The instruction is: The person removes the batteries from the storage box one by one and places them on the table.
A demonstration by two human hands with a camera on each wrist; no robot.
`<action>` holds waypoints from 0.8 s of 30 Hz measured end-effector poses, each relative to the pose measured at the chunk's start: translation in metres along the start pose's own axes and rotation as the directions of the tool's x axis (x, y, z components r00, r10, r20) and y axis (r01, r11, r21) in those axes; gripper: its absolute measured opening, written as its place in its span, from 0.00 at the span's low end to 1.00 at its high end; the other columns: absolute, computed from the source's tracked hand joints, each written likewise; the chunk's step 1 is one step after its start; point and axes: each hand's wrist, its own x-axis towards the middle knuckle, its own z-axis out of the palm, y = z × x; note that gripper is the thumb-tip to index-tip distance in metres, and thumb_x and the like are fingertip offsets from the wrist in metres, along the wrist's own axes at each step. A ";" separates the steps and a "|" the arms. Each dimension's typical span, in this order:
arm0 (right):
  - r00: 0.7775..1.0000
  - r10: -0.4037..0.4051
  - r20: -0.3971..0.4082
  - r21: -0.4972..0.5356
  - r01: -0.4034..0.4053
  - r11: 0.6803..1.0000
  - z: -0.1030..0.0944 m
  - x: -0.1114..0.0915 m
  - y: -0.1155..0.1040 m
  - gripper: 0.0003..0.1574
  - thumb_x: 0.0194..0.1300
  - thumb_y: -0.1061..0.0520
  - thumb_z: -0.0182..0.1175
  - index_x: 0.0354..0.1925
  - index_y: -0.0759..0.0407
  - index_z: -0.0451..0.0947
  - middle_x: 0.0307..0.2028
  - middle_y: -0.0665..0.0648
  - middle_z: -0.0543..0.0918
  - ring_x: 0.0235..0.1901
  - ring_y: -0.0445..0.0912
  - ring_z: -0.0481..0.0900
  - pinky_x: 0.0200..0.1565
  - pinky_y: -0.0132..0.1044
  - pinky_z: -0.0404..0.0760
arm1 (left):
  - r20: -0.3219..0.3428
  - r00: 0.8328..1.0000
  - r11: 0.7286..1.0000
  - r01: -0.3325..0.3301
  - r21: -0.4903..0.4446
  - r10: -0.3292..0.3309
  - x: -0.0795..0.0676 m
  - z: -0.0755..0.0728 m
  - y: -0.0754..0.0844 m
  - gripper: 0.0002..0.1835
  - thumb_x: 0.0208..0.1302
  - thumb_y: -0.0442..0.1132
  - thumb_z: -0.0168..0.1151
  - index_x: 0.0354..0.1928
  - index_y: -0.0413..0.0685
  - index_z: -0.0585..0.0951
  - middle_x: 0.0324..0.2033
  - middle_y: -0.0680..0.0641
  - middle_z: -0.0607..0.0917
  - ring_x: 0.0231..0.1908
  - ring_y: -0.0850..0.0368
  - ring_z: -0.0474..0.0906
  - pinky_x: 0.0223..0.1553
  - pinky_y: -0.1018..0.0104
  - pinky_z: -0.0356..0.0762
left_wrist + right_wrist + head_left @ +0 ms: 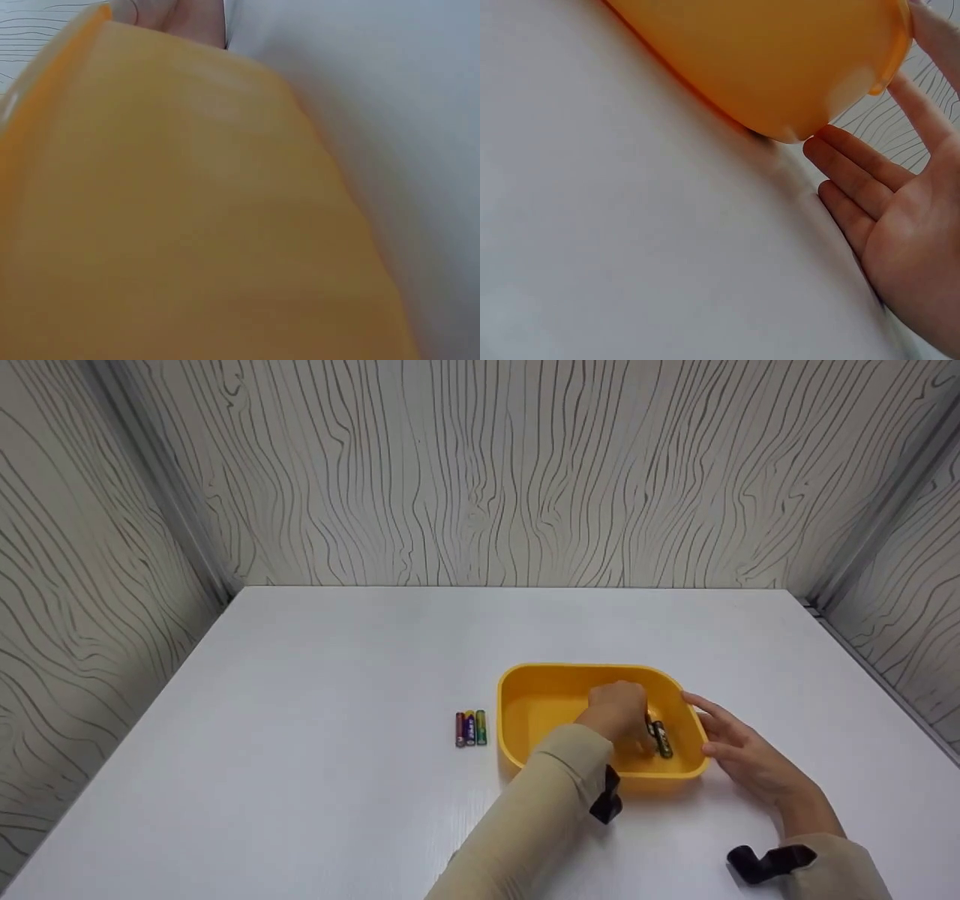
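Desk: Where are the hands?

Operator: On my screen, the left hand reaches down into a yellow box on a white table, its back to the head camera. The right hand is outside the box's right end, fingers stretched and fanned apart, some of them touching it.

Desk: Is the left pinching anything?

Operator: I cannot tell. Its fingertips are hidden, and the left wrist view gives me mostly the box's outer wall.

Desk: And the batteries?

Operator: A dark battery lies on the box floor, just right of the left hand, its long axis running away from the person, far end leaning slightly left. Part of a dark object shows between the two, too covered for me to name. Outside, a red battery, a purple battery and a green battery lie in a row just left of the box, long axes also pointing away.

Desk: Which hand is nearer the dark one?

Operator: The left, by my reading. The right has the box's wall in its way; for the left, a grip would turn on a short shift rightward, fingers across the battery's width.
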 end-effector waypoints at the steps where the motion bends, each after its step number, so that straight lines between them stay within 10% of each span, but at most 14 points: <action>1: 1.000 -0.002 0.000 -0.005 0.002 1.000 0.000 0.000 0.001 0.41 0.71 0.63 0.48 0.76 0.52 0.43 0.63 0.34 0.69 0.60 0.27 0.70 0.58 0.17 0.67 | 0.002 1.000 1.000 -0.005 0.004 0.005 0.000 0.000 -0.001 0.17 0.46 0.55 0.76 0.36 0.59 0.86 0.26 0.60 0.80 0.34 0.64 0.72 0.45 0.70 0.69; 24: 0.999 -0.024 0.022 0.019 0.024 1.000 -0.003 0.001 0.002 0.42 0.71 0.65 0.47 0.76 0.54 0.42 0.63 0.36 0.69 0.61 0.28 0.70 0.59 0.17 0.67 | -0.080 0.994 0.955 -0.099 -0.280 0.079 -0.010 -0.016 -0.027 0.23 0.49 0.57 0.73 0.47 0.58 0.84 0.39 0.59 0.85 0.37 0.64 0.72 0.49 0.71 0.72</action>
